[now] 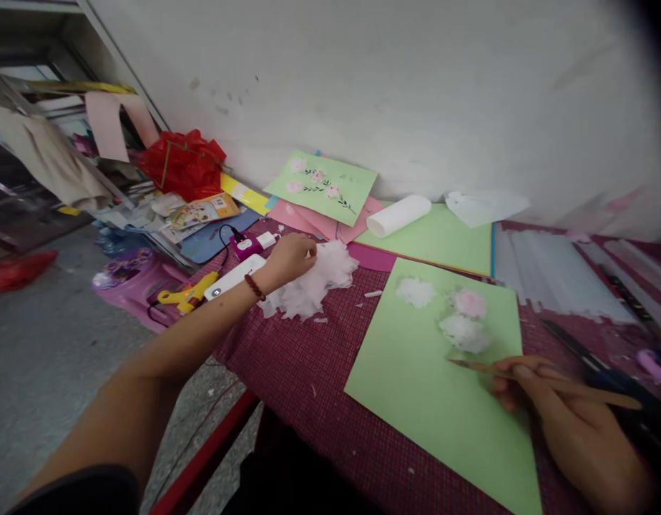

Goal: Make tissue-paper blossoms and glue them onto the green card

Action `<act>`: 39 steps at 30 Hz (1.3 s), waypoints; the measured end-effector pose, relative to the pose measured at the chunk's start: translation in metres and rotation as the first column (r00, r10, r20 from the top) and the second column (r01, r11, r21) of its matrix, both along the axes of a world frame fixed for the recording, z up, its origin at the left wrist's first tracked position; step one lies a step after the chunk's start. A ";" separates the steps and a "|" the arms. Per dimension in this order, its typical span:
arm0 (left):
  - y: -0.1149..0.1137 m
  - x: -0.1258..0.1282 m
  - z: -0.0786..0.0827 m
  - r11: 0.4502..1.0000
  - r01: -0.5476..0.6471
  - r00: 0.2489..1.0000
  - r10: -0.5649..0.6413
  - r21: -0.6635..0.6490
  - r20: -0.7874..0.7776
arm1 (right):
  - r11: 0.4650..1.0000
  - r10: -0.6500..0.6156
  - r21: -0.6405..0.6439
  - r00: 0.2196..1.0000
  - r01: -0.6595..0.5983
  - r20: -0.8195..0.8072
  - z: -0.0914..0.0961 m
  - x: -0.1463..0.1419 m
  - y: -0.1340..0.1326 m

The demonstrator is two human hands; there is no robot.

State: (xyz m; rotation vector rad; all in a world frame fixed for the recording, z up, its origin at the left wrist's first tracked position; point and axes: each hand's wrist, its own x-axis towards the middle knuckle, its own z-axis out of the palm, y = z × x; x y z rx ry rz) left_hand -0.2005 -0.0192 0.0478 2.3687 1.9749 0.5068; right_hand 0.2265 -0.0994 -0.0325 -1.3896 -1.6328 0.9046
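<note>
My right hand [566,415] grips a slim wooden paintbrush [571,388], its dark pointed tip just over a green sheet of card [416,365]. On that card sit fluffy paper flowers: a white one [415,292] at the upper left, a pink one [470,304] and a larger white one [463,333] just above the brush tip. My left hand [294,259], with a beaded bracelet at the wrist, hovers at a heap of thin white paper pieces [330,272]. Its fingers are curled together; whatever lies between them is hidden.
Left of the heap lie a white phone [234,277], a yellow glue gun [188,293] and a purple plug adapter [245,247]. Behind are a finished flower card [330,189] and a white paper roll [399,214]. Dark scissors [574,347] and translucent sticks [556,272] lie at right.
</note>
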 end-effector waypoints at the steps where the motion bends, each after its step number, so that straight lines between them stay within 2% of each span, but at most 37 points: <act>1: 0.000 0.000 0.001 0.999 -0.013 0.995 0.016 -0.030 0.101 | 1.000 -0.007 0.003 1.000 0.007 0.002 -0.001 0.001 0.000; 2: -0.001 0.001 0.004 0.997 -0.016 0.973 0.032 -0.074 0.228 | 1.000 -0.008 0.004 1.000 0.008 0.006 -0.002 0.002 0.000; 4: -0.005 0.004 0.013 0.986 0.020 0.879 0.063 -0.168 0.472 | 1.000 -0.004 0.015 1.000 0.004 0.005 -0.004 0.003 0.000; 6: -0.009 0.007 0.021 0.974 0.063 0.806 0.079 -0.216 0.587 | 1.000 -0.003 0.021 1.000 0.003 -0.015 -0.005 0.004 0.001; 7: -0.010 0.009 0.024 0.973 0.069 0.797 0.080 -0.221 0.598 | 1.000 -0.010 0.021 1.000 0.011 -0.028 -0.005 0.003 0.001; 9: -0.010 0.012 0.024 0.978 0.050 0.835 0.070 -0.202 0.545 | 1.000 -0.014 0.012 0.999 0.015 -0.050 -0.004 0.002 0.001; 12: 0.000 0.013 0.015 0.992 0.009 0.952 0.031 -0.127 0.305 | 1.000 -0.004 0.007 0.998 0.004 -0.059 -0.001 -0.001 0.000; 15: 0.010 0.012 0.007 0.990 0.034 0.993 -0.017 -0.138 0.119 | 1.000 -0.001 0.014 0.998 0.001 -0.057 0.002 -0.003 -0.001; 16: 0.012 0.012 0.007 0.985 0.034 0.992 -0.013 -0.169 0.126 | 1.000 0.003 0.019 0.998 -0.002 -0.055 0.003 -0.003 -0.001; 18: 0.012 0.014 0.013 0.972 0.019 0.970 0.038 -0.232 0.242 | 0.999 0.017 0.036 0.998 -0.015 -0.056 0.007 -0.004 -0.001; 20: 0.008 0.020 0.023 0.959 0.039 0.908 0.083 -0.281 0.410 | 0.998 0.031 0.053 0.997 -0.027 -0.067 0.011 -0.005 -0.001; 22: 0.003 0.028 0.036 0.945 0.119 0.824 0.077 -0.304 0.561 | 0.997 0.036 0.072 0.996 -0.030 -0.079 0.013 -0.006 -0.001; 25: -0.002 0.043 0.045 0.909 0.247 0.705 0.068 -0.335 0.706 | 0.997 0.055 0.062 0.992 -0.048 -0.111 0.012 -0.007 -0.001; 27: -0.004 0.051 0.043 0.864 0.332 0.662 0.073 -0.379 0.746 | 0.998 0.053 0.025 0.988 -0.050 -0.143 0.011 -0.006 -0.003; 29: -0.007 0.057 0.034 0.773 0.433 0.712 0.024 -0.465 0.702 | 0.999 0.035 -0.025 0.984 -0.040 -0.176 0.012 -0.004 -0.006; 31: -0.009 0.065 0.025 0.673 0.487 0.805 -0.098 -0.557 0.585 | 0.996 0.036 -0.068 0.974 -0.052 -0.223 0.016 0.000 -0.008; 32: -0.010 0.069 0.021 0.648 0.489 0.837 -0.160 -0.584 0.523 | 0.996 0.026 -0.077 0.967 -0.047 -0.253 0.019 0.003 -0.008; 35: -0.009 0.088 0.017 0.633 0.501 0.851 -0.236 -0.590 0.470 | 0.999 -0.013 -0.045 0.952 -0.001 -0.305 0.026 0.013 -0.005; 39: 0.001 0.127 0.016 0.615 0.563 0.816 -0.305 -0.553 0.492 | 0.999 -0.037 -0.021 0.949 0.032 -0.314 0.024 0.019 -0.001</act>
